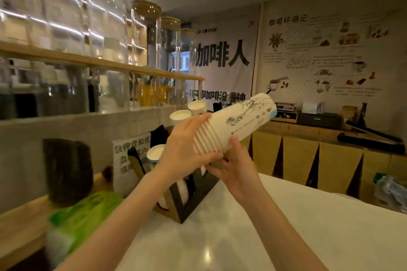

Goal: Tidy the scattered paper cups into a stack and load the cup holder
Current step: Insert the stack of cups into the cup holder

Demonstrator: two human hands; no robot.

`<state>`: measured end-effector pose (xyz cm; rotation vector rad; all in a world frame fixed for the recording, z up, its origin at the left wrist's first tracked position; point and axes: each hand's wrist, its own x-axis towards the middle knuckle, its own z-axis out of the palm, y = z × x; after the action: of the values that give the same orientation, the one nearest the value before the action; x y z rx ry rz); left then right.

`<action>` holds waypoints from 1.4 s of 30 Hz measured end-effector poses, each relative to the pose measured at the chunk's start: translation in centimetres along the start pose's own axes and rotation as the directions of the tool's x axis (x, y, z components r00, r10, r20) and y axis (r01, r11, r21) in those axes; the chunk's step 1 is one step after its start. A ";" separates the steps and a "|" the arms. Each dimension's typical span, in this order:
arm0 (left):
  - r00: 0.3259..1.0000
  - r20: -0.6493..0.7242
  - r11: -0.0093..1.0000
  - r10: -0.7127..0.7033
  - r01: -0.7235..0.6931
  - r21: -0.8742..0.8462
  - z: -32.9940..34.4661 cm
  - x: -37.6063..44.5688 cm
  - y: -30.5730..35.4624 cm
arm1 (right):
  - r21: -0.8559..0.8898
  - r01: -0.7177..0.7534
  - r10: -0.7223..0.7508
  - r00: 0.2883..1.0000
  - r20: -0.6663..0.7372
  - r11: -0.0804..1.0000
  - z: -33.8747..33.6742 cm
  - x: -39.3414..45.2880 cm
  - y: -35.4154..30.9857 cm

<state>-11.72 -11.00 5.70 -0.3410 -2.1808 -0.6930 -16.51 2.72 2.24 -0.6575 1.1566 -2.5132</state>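
A stack of white paper cups with a thin dark print lies tilted in the air, its closed bottom pointing up and right. My left hand wraps the rim end from the left. My right hand supports the same end from below, fingers on the lowest rims. Just beneath stands the black and wooden cup holder on the white counter. Three cup stacks show their open mouths in its slots: one low, one higher, one at the back.
A white sign with dark characters stands left of the holder. A green plastic bag lies at the near left beside a dark blurred block. Glass jars line a wooden shelf above. A wooden cabinet stands at the right.
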 end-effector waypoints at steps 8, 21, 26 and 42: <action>0.984 -0.064 0.968 -0.167 0.151 -0.201 -5.7 -0.5 -4.8 | -0.303 0.162 -0.149 0.987 0.063 0.939 7.8 3.2 2.6; 0.910 0.137 0.857 -0.392 0.415 -0.305 -5.1 -2.3 -7.7 | -0.474 0.049 0.003 0.994 0.109 0.879 6.7 3.5 7.2; 0.880 0.078 0.827 -0.469 0.469 -0.309 -4.6 -2.7 -8.2 | -0.552 -0.138 0.166 0.986 0.001 0.822 5.1 3.0 8.6; 0.887 0.131 0.897 -0.442 0.435 0.080 -6.2 -2.4 -7.5 | -0.821 -0.294 0.244 0.950 -0.195 0.489 4.1 1.3 6.9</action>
<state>-9.75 -20.75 4.34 0.1444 -2.4387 -0.8806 -14.93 -4.80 -0.40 -0.5281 2.3250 -1.5658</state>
